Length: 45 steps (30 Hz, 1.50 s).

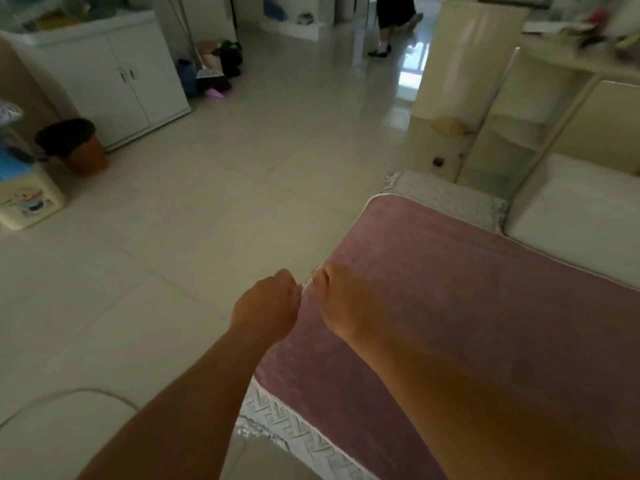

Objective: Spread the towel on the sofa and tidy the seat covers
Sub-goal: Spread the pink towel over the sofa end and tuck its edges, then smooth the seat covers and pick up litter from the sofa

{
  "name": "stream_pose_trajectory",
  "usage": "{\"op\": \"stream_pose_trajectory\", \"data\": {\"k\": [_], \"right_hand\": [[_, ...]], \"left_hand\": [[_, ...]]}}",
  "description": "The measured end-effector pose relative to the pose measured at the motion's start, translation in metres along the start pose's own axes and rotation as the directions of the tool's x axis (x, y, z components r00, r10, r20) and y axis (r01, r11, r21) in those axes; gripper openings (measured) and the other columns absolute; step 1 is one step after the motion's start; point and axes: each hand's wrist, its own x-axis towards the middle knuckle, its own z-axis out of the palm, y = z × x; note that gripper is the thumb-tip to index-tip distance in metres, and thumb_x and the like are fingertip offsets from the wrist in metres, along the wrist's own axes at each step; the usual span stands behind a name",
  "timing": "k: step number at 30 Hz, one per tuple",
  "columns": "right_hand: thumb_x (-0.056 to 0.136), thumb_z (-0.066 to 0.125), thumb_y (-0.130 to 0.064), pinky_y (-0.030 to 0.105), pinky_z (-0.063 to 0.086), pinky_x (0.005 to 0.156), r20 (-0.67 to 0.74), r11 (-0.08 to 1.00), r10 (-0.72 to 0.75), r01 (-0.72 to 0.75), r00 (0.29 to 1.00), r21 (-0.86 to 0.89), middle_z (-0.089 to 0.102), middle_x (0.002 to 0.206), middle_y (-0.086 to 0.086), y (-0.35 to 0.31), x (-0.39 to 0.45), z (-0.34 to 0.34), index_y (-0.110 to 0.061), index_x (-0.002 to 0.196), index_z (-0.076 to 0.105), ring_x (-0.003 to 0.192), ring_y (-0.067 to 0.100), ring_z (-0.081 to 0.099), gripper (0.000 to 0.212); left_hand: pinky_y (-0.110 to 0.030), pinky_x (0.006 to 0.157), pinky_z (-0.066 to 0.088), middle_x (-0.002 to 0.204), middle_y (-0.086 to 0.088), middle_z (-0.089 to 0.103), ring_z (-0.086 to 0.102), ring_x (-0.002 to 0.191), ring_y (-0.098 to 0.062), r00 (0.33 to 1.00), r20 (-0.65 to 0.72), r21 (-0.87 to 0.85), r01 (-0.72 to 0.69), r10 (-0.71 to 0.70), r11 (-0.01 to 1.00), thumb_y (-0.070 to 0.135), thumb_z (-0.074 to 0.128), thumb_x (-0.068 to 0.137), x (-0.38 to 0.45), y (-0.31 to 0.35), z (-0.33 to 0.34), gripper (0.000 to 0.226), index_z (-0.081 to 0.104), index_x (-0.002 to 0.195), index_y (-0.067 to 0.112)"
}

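Observation:
A mauve towel [467, 289] lies flat over the sofa seat at the right of the head view. Its white-piped front edge runs along the seat's edge. Under it a pale patterned seat cover [446, 195] shows at the far end, and its trim hangs below the near end [287, 431]. My left hand [268, 306] is closed on the towel's front edge, just off the seat. My right hand [346, 299] is closed on the same edge close beside it, resting on the towel. The cream sofa back [571, 216] rises behind.
Tiled floor [207, 202] spreads to the left. A brown bin [74, 147], a cream box [27, 199] and a white cabinet [114, 74] stand at far left. Cream shelving [512, 133] is beyond the sofa. A person's legs [388, 26] show far off.

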Motion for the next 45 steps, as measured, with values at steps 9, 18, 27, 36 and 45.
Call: {"op": "stream_pose_trajectory", "data": {"k": [9,18,27,36,45], "right_hand": [[0.101,0.027,-0.036,0.031,0.042,0.067,-0.257,0.981,0.181,-0.191,0.949,-0.016,0.069,0.084,0.015,0.005,-0.075,-0.167,-0.008,0.087,0.066,0.077,0.032,0.064,0.050],[0.098,0.036,-0.034,0.029,0.033,0.060,-0.456,0.897,0.413,-0.439,0.789,0.051,0.064,0.073,0.009,0.053,-0.165,-0.280,-0.014,0.071,0.060,0.064,0.027,0.056,0.041],[0.099,0.031,-0.038,0.031,0.031,0.055,-0.612,0.806,0.526,-0.577,0.591,0.135,0.041,0.052,-0.004,0.106,-0.298,-0.389,-0.014,0.060,0.045,0.054,0.021,0.047,0.047],[0.098,0.027,-0.034,0.028,0.023,0.047,-0.679,0.593,0.642,-0.792,0.355,0.145,0.041,0.063,-0.006,0.158,-0.477,-0.470,-0.012,0.091,0.055,0.053,0.015,0.040,0.036],[0.095,0.038,-0.039,0.033,0.033,0.062,-0.700,0.368,0.698,-0.762,-0.151,0.532,0.054,0.076,0.002,0.171,-0.646,-0.480,-0.017,0.088,0.046,0.068,0.025,0.051,0.024]], "left_hand": [[-0.034,0.068,0.043,0.092,-0.011,0.066,0.059,0.082,-0.031,0.952,-0.030,-0.030,-0.306,0.305,0.952,0.036,0.037,0.094,-0.038,0.131,-0.085,0.028,0.055,0.098,0.015],[-0.032,0.060,0.034,0.059,0.006,0.044,0.045,0.057,-0.015,0.777,-0.012,-0.044,-0.629,0.629,0.776,0.032,0.033,0.095,-0.099,0.296,-0.099,0.038,0.043,0.060,0.023],[-0.032,0.056,0.031,0.065,0.001,0.050,0.046,0.061,-0.018,0.625,0.025,-0.159,-0.768,0.780,0.621,0.035,0.034,0.096,-0.191,0.446,-0.093,0.033,0.041,0.067,0.022],[-0.030,0.071,0.037,0.104,-0.004,0.060,0.052,0.085,-0.016,0.526,-0.010,-0.397,-0.783,0.851,0.479,0.027,0.049,0.090,-0.332,0.580,-0.056,0.022,0.055,0.108,0.016],[-0.036,0.087,0.043,0.120,-0.010,0.058,0.055,0.104,-0.027,0.286,0.153,-0.472,-0.820,0.946,0.324,0.021,0.055,0.085,-0.476,0.663,-0.003,0.040,0.048,0.124,0.014]]}}
